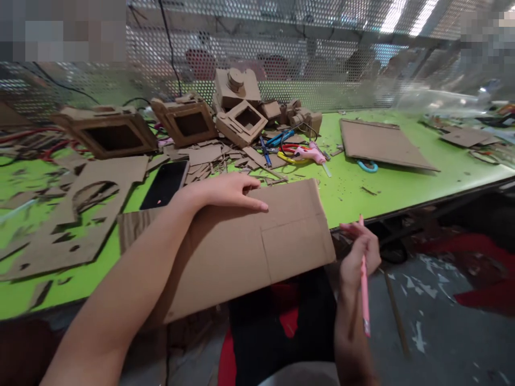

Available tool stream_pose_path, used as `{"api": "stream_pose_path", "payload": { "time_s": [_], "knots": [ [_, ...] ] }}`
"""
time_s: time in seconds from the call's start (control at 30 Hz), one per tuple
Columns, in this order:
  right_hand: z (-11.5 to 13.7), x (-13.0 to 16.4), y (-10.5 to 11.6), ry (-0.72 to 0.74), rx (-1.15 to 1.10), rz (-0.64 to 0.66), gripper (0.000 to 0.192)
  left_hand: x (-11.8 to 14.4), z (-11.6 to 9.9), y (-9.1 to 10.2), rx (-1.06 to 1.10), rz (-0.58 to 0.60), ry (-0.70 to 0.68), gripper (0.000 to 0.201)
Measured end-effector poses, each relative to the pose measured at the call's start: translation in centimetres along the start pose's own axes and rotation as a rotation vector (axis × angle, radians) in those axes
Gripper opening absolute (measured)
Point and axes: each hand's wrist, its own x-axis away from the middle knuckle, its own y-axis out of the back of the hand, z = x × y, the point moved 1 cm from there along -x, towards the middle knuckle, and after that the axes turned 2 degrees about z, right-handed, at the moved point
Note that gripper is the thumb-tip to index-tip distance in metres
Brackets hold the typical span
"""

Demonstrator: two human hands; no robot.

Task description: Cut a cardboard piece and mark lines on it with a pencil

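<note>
My left hand lies flat, palm down, on a large brown cardboard sheet that hangs over the near edge of the green table. Pencil lines mark a rectangle on the sheet's right part. Off the table's edge, to the right of the sheet, my right hand grips a pink pencil, which points down past my wrist. A black phone lies just left of my left hand.
Cardboard box models and scraps crowd the back of the table, with a cut-out sheet at left. A pink glue gun, scissors and cables lie mid-table. Another flat cardboard sheet lies right. A perforated metal screen stands behind.
</note>
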Motion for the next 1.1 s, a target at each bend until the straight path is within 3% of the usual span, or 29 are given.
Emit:
{"api": "stream_pose_path", "payload": {
  "time_s": [0.07,0.13,0.3,0.5,0.7,0.93,1.1],
  "knots": [
    [-0.6,0.0,0.2,0.057,0.158,0.146,0.022,-0.1,0.1,0.0,0.014,-0.008,-0.031,0.052],
    [-1.1,0.1,0.1,0.117,0.247,0.199,0.017,-0.2,0.2,-0.1,0.037,-0.023,-0.047,0.051],
    [-2.4,0.6,-0.5,0.127,0.152,0.122,0.013,-0.2,0.2,-0.1,0.099,-0.045,-0.066,0.051],
    [-2.6,0.6,-0.1,0.160,0.141,0.218,0.013,-0.6,0.5,-0.3,0.096,-0.063,-0.085,0.052],
    [-2.9,0.7,-0.5,0.105,0.051,0.186,0.030,-0.7,0.4,-0.4,0.055,-0.087,-0.041,0.055],
    [-3.9,1.3,-1.7,0.227,-0.052,0.089,0.025,1.0,-2.5,0.1,-0.376,-0.311,0.049,0.056],
    [-4.0,1.0,-2.5,0.302,-0.131,0.046,0.024,1.4,-3.0,-0.3,-0.465,-0.451,0.037,0.055]
  ]
}}
